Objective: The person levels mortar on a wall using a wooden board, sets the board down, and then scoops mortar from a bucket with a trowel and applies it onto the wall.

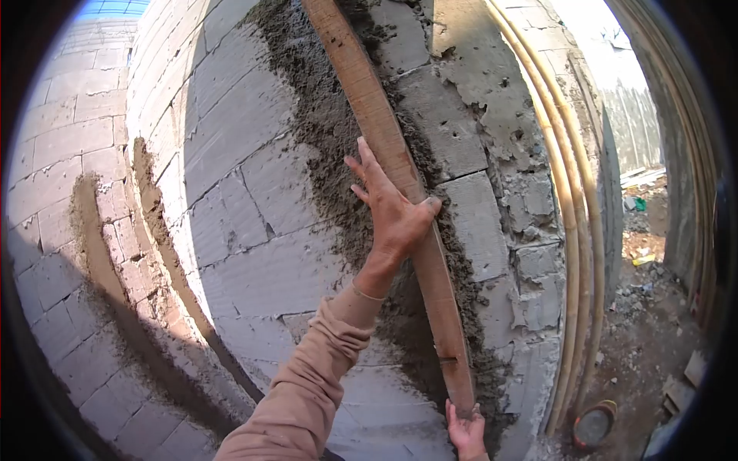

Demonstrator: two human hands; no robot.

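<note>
A long wooden board (392, 154) leans diagonally against a block wall (254, 192), over a rough band of wet grey mortar (327, 146). My left hand (396, 215) holds the board near its middle, thumb at the right edge and fingers spread along the left edge. At the bottom of the view, my right hand (467, 434) grips the board's lower end, its fingertips pointing up. Mortar shows along both sides of the board; what lies directly beneath it is hidden.
Two raised mortar strips (115, 269) run down the wall at the left. Bamboo poles (573, 192) stand right of the broken wall edge. A round container (593, 425) sits on rubble-strewn ground (634, 346) at the lower right.
</note>
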